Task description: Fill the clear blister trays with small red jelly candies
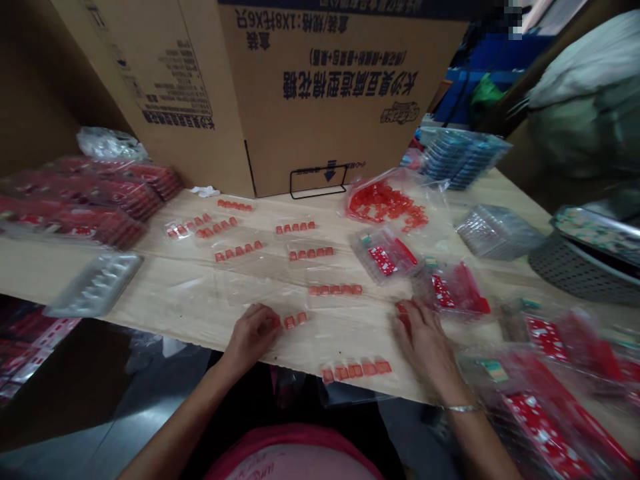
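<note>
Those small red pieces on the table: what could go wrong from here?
The row of red pieces lies close to the table's front edge, so a nudge might tip some off. The left hand works right beside another row and could scatter it. The plastic bags crowding the right hand might slide into the rows.

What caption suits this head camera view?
A person's left hand and right hand rest among rows of small red pieces on a pale wooden table, seen from head height.
</note>
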The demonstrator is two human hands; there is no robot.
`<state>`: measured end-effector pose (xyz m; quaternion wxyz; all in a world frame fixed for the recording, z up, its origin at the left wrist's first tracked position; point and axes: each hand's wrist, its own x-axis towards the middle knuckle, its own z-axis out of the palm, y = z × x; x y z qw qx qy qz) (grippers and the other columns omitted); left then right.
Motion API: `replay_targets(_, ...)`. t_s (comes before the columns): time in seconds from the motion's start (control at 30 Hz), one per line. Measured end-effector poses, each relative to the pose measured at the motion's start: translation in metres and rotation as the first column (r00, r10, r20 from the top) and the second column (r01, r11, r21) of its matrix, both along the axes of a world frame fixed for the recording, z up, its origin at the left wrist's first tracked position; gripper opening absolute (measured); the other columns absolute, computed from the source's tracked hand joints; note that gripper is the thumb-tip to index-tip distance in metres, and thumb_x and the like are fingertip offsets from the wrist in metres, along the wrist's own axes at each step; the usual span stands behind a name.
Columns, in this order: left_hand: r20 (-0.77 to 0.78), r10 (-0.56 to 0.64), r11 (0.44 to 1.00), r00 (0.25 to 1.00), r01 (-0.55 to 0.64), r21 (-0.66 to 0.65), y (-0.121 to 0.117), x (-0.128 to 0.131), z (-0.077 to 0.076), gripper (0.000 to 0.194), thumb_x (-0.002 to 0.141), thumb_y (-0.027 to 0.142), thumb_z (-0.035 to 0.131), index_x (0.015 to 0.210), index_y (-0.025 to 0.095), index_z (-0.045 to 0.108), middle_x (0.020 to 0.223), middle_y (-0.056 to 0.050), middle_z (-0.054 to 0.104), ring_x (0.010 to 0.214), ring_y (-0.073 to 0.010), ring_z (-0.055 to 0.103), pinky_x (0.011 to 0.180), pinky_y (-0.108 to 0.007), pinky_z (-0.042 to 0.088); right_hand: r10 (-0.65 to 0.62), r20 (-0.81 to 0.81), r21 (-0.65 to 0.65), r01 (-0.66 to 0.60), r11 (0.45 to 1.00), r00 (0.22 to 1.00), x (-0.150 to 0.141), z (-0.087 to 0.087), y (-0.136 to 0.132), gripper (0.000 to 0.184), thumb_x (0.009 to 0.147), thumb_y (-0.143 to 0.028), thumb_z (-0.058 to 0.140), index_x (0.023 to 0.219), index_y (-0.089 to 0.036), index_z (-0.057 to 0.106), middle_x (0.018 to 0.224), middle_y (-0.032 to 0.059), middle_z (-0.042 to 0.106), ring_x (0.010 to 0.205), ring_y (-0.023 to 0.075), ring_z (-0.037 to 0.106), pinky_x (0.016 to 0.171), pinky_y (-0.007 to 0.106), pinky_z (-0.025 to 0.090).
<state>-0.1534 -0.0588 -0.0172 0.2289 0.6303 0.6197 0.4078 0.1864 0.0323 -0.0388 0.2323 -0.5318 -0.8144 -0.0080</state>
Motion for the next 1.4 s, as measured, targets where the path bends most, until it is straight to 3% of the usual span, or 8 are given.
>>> replay_targets(0.17,0.040,-0.146,0.989,0.988,0.147,-0.003,-0.008,-0.010,-0.005,0.010,0.082,0.024,0.058,0.083,0.018,0.066,0.088,-0.006,0.068,0.079,-0.0160,0.064,0.067,-0.026,0.050,0.035,-0.014,0.034,-0.035,0.999,0.999,-0.004,-0.018,0.001,0.036,0.093,-0.028,0.034,0.116,-0.010,0.055,0.119,0.0198,0.055,0.112,0.0305,0.050,0.093,0.049,0.045)
replay_targets(0.3,0.078,-0.160,0.986,0.984,0.162,-0.023,-0.011,-0.011,-0.006,0.012,0.081,0.024,0.061,0.071,0.017,0.061,0.074,-0.003,0.064,0.067,-0.0132,0.060,0.060,-0.023,0.046,0.029,-0.124,0.037,-0.025,0.999,0.992,-0.011,-0.016,0.000,0.029,0.092,-0.026,0.037,0.107,-0.015,0.059,0.109,0.0153,0.059,0.101,0.0278,0.054,0.089,0.046,0.046)
replay_targets(0.4,0.018,-0.205,0.977,0.979,0.206,-0.055,-0.010,-0.011,-0.006,0.007,0.080,0.023,0.062,0.077,0.017,0.062,0.072,-0.001,0.061,0.065,-0.0123,0.056,0.058,-0.023,0.044,0.037,-0.160,0.051,-0.029,0.998,0.986,-0.010,-0.010,-0.007,0.032,0.092,-0.032,0.040,0.109,-0.013,0.059,0.117,0.0185,0.056,0.111,0.0304,0.051,0.091,0.048,0.045)
replay_targets(0.5,-0.034,-0.251,0.967,0.967,0.249,-0.047,-0.010,-0.011,-0.005,0.006,0.083,0.022,0.060,0.080,0.017,0.062,0.075,-0.002,0.060,0.068,-0.0129,0.056,0.061,-0.024,0.045,0.214,-0.106,0.048,-0.210,0.977,0.971,-0.013,0.001,-0.028,0.038,0.090,-0.039,0.048,0.119,-0.015,0.056,0.136,0.0191,0.046,0.128,0.0339,0.038,0.098,0.052,0.040)
replay_targets(0.63,-0.072,-0.315,0.949,0.946,0.314,-0.018,-0.009,-0.011,-0.001,0.007,0.085,0.021,0.058,0.082,0.018,0.062,0.079,-0.003,0.062,0.073,-0.0137,0.059,0.065,-0.025,0.047,0.484,-0.003,-0.180,-0.476,0.861,0.875,-0.028,0.014,-0.057,0.041,0.088,-0.038,0.054,0.125,-0.021,0.055,0.144,0.0118,0.042,0.134,0.0299,0.035,0.102,0.049,0.037)
replay_targets(0.97,-0.046,-0.405,0.914,0.913,0.405,-0.021,-0.011,-0.016,0.003,0.014,0.087,0.017,0.055,0.095,0.021,0.067,0.093,-0.007,0.070,0.085,-0.0158,0.066,0.072,-0.026,0.053,0.371,-0.004,-0.189,-0.365,0.911,0.928,-0.054,0.006,-0.041,0.036,0.089,-0.032,0.052,0.121,-0.017,0.058,0.141,0.0131,0.046,0.131,0.0299,0.037,0.102,0.051,0.036)
replay_targets(1.17,0.055,-0.317,0.948,0.947,0.316,0.027,-0.013,-0.011,-0.006,0.009,0.083,0.019,0.061,0.074,0.018,0.063,0.081,-0.005,0.069,0.073,-0.0142,0.066,0.063,-0.022,0.051,0.353,-0.016,-0.156,-0.351,0.923,0.935,-0.059,0.005,-0.041,0.034,0.090,-0.032,0.051,0.118,-0.016,0.060,0.138,0.0145,0.048,0.129,0.0303,0.039,0.102,0.050,0.036)
replay_targets(1.4,0.177,-0.235,0.971,0.956,0.237,0.012,-0.011,-0.014,-0.004,0.013,0.081,0.023,0.065,0.069,0.017,0.063,0.078,-0.006,0.069,0.072,-0.0151,0.065,0.065,-0.025,0.051,0.331,-0.023,-0.138,-0.331,0.933,0.943,-0.059,0.005,-0.041,0.033,0.090,-0.032,0.050,0.117,-0.016,0.060,0.135,0.0141,0.051,0.128,0.0290,0.041,0.102,0.049,0.037)
